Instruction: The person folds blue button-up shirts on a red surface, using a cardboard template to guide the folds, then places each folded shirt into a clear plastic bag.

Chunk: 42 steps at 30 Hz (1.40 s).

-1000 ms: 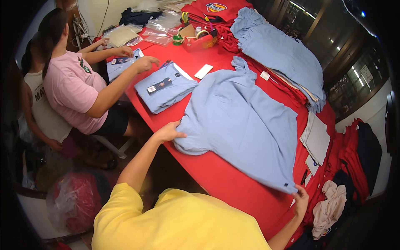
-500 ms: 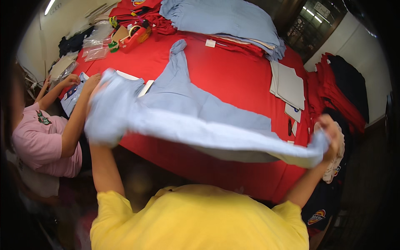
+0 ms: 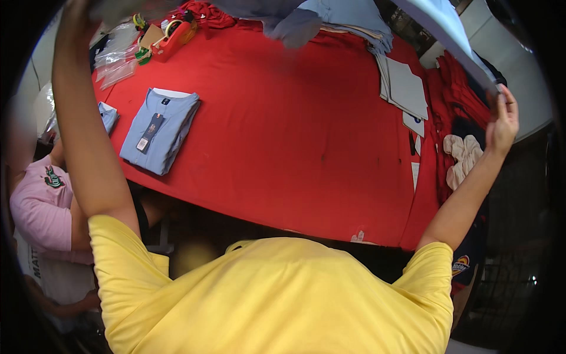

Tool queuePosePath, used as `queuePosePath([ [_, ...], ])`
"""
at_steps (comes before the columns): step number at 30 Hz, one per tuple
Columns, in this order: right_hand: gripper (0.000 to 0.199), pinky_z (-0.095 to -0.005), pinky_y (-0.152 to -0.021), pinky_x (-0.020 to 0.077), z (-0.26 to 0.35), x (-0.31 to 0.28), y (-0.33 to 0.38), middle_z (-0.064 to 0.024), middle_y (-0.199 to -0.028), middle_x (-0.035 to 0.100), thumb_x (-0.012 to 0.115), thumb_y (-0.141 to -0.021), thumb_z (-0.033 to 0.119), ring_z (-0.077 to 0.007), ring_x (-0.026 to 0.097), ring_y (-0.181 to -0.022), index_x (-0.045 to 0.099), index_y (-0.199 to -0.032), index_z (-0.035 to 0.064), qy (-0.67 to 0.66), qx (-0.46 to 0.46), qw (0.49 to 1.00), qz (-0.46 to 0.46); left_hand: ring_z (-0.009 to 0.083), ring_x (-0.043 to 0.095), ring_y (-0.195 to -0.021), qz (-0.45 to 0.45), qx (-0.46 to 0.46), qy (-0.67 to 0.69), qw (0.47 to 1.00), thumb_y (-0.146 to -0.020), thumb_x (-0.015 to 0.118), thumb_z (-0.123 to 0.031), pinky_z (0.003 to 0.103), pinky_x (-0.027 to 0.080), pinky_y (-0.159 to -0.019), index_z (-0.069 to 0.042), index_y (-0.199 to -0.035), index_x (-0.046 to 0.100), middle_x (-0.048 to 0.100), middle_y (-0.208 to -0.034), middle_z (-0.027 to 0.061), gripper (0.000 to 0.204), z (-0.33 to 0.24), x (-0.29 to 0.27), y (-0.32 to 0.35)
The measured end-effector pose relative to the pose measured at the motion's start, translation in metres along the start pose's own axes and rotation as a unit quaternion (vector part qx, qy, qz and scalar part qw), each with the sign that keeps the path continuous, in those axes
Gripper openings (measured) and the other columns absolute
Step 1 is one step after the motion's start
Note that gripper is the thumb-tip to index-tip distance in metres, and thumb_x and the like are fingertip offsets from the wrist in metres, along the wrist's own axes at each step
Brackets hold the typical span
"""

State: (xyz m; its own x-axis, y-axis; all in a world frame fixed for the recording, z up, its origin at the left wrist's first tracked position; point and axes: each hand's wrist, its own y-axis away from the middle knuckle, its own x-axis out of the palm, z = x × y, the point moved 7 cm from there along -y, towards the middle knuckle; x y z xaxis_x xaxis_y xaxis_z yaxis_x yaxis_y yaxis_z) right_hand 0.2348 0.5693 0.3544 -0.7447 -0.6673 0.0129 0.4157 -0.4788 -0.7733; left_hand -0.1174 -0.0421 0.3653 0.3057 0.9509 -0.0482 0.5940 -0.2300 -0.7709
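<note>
A light blue shirt is raised high over the table, and much of it runs out past the top edge. My right hand, lifted at the right, pinches one edge of it between closed fingers. At the upper left my left hand is dark and partly cut off. Cloth hangs close beside it, but its fingers cannot be made out. On the red-covered table below lies a folded light blue shirt with a dark hang tag.
A person in a pink shirt sits at the left, near clear plastic bags. A red tape dispenser stands at the back left. Grey boards lie at the right, before red garments. Cream cloth hangs by the right edge.
Both my arms have swung up and outward, lifting the light blue shirt off the table toward the top edge. The folded shirt at the left is now uncovered.
</note>
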Motion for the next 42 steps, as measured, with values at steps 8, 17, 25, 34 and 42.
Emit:
queuePosePath([
  [8, 0.013, -0.0294, -0.095, 0.0456, -0.103, -0.024, 0.183, -0.0117, -0.108, 0.063, 0.052, -0.091, -0.002, -0.0184, 0.06, -0.102, 0.06, -0.101, -0.0029, 0.078, 0.181, 0.98, 0.024, 0.0176, 0.06, -0.097, 0.024, -0.38, 0.084, 0.921, -0.081, 0.072, -0.019, 0.03, 0.048, -0.086, 0.002, -0.121, 0.051, 0.06, -0.111, 0.0125, 0.05, 0.155, 0.055, 0.225],
  [17, 0.006, -0.0277, -0.089, 0.0438, -0.136, -0.041, 0.312, -0.0087, -0.091, 0.066, 0.055, -0.087, -0.001, -0.0145, 0.06, -0.094, 0.061, -0.088, -0.0031, 0.289, 0.299, 0.904, 0.101, 0.02, 0.054, -0.108, 0.108, -0.531, 0.102, 0.834, -0.086, 0.067, -0.021, 0.032, 0.04, -0.097, 0.006, -0.125, 0.047, 0.059, -0.114, 0.0148, 0.051, 0.18, 0.076, 0.36],
  [25, 0.018, -0.038, -0.093, 0.0433, -0.115, 0.007, 0.321, -0.018, -0.113, 0.059, 0.052, -0.086, 0.003, -0.0305, 0.057, -0.106, 0.062, -0.1, -0.0017, 0.503, 0.303, 0.782, 0.209, 0.0237, 0.059, -0.094, 0.173, -0.561, -0.099, 0.803, -0.088, 0.063, -0.031, 0.033, 0.044, -0.085, 0.007, -0.109, 0.055, 0.059, -0.095, 0.0216, 0.044, 0.187, 0.059, 0.38],
  [34, 0.049, -0.054, -0.111, 0.0194, -0.159, 0.054, 0.391, -0.0229, -0.144, 0.034, 0.047, -0.096, 0.031, -0.0377, 0.028, -0.136, 0.042, -0.136, 0.0034, 0.632, 0.207, 0.724, 0.184, 0.0359, 0.062, -0.09, 0.121, -0.506, -0.146, 0.841, -0.08, 0.068, -0.016, 0.04, 0.047, -0.083, 0.002, -0.113, 0.05, 0.063, -0.1, 0.023, 0.042, 0.166, 0.054, 0.408],
  [42, 0.034, -0.0486, -0.101, 0.033, -0.142, 0.04, 0.367, -0.0177, -0.13, 0.048, 0.054, -0.091, 0.023, -0.0352, 0.042, -0.122, 0.058, -0.121, 0.0056, 0.643, 0.227, 0.712, 0.168, 0.0351, 0.053, -0.105, 0.21, -0.349, -0.508, 0.759, -0.081, 0.068, -0.016, 0.042, 0.042, -0.089, -0.002, -0.11, 0.056, 0.058, -0.113, 0.0164, 0.034, 0.129, 0.049, 0.345],
])
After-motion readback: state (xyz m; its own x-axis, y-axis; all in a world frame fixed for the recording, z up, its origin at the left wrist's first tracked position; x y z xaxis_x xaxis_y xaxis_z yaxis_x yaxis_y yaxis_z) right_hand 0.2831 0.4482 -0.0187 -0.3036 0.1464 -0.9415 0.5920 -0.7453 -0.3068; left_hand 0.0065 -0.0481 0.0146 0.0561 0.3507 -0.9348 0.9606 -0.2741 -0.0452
